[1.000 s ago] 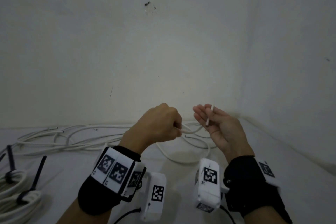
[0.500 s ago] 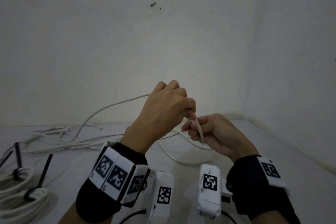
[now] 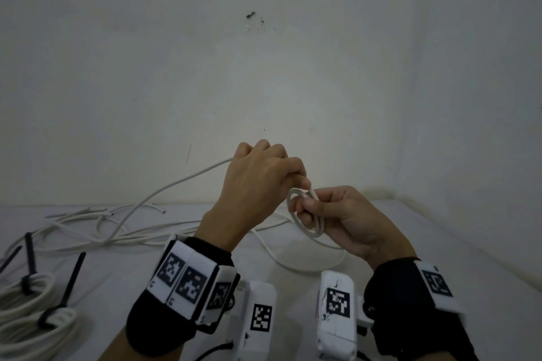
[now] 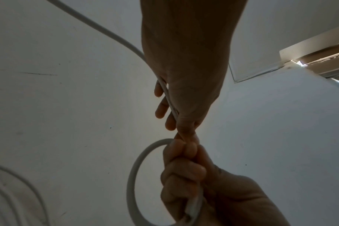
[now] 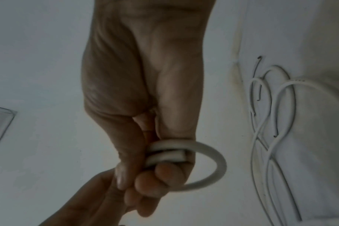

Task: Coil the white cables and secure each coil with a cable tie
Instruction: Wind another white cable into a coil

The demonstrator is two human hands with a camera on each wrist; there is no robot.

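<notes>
- Since the frame half a second back, the short strand the right hand [image 3: 349, 220] pinched has become a small coil [image 3: 305, 214] of about 2 turns; the left hand [image 3: 261, 182] sits at much the same height above it.
- The right hand's fingers [image 5: 155, 175] are curled round the coil, thumb pressing the turns against them; the coil is held in the air above the surface's far right part.
- The left hand's thumb and forefinger pinch the white cable [image 3: 164, 187] at the top of the coil, touching the right fingertips; its other fingers [image 4: 161, 107] are loosely curled beside the strand running through the palm.
- From the left hand the cable arcs down to the left and lands among the loose cables [image 3: 96, 223] along the surface's [image 3: 440, 243] far edge.
- Counted: 2 hands, 1 coil in hand, 2 finished coils [image 3: 26, 316] at the near left edge.
- 3 black cable ties [image 3: 70, 287] show near those coils, 2 of them cinched round coils.
- The number of loose cables in the tangle cannot be told.
</notes>
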